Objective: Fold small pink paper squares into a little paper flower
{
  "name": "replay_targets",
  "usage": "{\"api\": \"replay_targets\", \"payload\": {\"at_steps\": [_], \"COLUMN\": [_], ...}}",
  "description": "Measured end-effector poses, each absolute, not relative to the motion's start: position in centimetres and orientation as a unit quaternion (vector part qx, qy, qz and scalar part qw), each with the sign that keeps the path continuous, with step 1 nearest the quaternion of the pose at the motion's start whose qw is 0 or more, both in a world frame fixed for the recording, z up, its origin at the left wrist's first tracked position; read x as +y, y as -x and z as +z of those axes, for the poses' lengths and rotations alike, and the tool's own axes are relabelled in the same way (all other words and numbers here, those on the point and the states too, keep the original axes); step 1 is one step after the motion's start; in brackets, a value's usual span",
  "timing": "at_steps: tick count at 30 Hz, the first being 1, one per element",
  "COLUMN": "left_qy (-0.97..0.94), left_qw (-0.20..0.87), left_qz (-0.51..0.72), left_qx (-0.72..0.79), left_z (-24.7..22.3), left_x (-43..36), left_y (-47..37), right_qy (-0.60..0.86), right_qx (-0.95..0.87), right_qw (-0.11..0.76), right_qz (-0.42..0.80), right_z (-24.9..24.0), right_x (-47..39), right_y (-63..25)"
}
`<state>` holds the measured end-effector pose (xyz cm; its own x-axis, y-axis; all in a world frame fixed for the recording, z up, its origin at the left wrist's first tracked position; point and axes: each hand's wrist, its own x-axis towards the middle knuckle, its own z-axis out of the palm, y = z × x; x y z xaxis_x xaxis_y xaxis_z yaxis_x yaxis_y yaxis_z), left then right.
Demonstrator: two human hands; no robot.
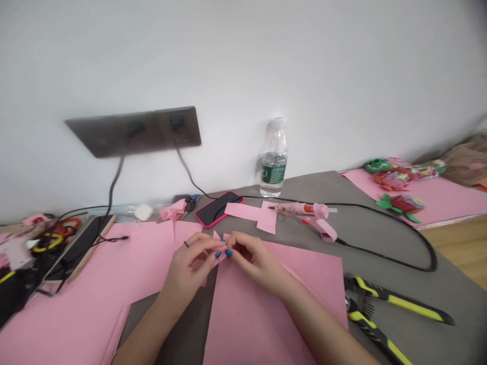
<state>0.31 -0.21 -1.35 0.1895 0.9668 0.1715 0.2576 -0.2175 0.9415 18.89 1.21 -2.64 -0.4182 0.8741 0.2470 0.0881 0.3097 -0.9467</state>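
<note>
My left hand [194,259] and my right hand [250,256] meet in the middle of the view, thumbs and fingertips pinched close together. Between them is a small piece of pink paper [216,235], mostly covered by the fingers. Both hands are over the top edge of a large pink paper sheet [262,314]. Just beyond them lie pink paper strips [243,211], and a pink hot glue gun [304,210] rests with its nozzle over one of these. A phone in a pink case [218,208] lies behind the hands.
Yellow-and-black pliers [395,299] lie at right. A water bottle [274,162] stands against the wall. The glue gun's black cable [395,210] loops across the table. Paper flowers [403,204] sit at far right. More pink sheets [91,294] and another phone [81,246] are at left.
</note>
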Motion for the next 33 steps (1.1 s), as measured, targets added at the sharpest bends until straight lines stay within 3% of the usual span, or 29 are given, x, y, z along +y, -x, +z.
{"api": "replay_targets", "payload": {"at_steps": [4,19,33], "left_qy": [-0.678,-0.580,-0.482], "left_qw": [0.395,0.514,0.575], "left_qz": [0.420,0.387,0.447], "left_qx": [0.455,0.500,0.487], "left_z": [-1.26,-1.45,-1.60], "left_x": [-0.09,-0.40,-0.11], "left_y": [-0.09,-0.59,-0.88], "right_qy": [0.362,0.357,0.373], "right_qx": [-0.677,-0.691,-0.663], "right_qw": [0.432,0.435,0.414], "right_qz": [0.473,0.453,0.500], "right_z": [-2.41,-2.73,-2.68], "right_x": [1.23,1.14,1.37], "right_y": [-18.86,-18.67,-18.61]}}
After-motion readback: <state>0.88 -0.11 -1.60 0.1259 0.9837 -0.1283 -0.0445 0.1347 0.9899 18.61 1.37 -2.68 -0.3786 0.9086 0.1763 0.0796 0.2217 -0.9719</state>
